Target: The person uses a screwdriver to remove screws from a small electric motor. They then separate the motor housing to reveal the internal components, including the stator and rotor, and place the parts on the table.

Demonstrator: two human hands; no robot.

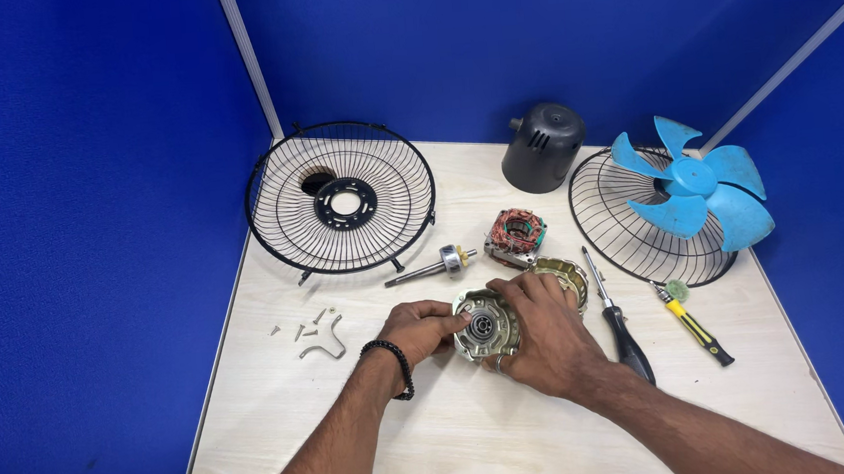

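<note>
Packages: none. Labels: none that can be made out on any item. Signs: none. Screens: none.

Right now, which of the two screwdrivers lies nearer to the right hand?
The black-handled screwdriver, just beside the right hand; the yellow-handled one lies farther right.

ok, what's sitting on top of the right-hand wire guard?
The blue fan blade lies on the wire guard, covering its upper right part. The guard's centre and far rim are hidden beneath the blade; nothing else shows on it.
</note>
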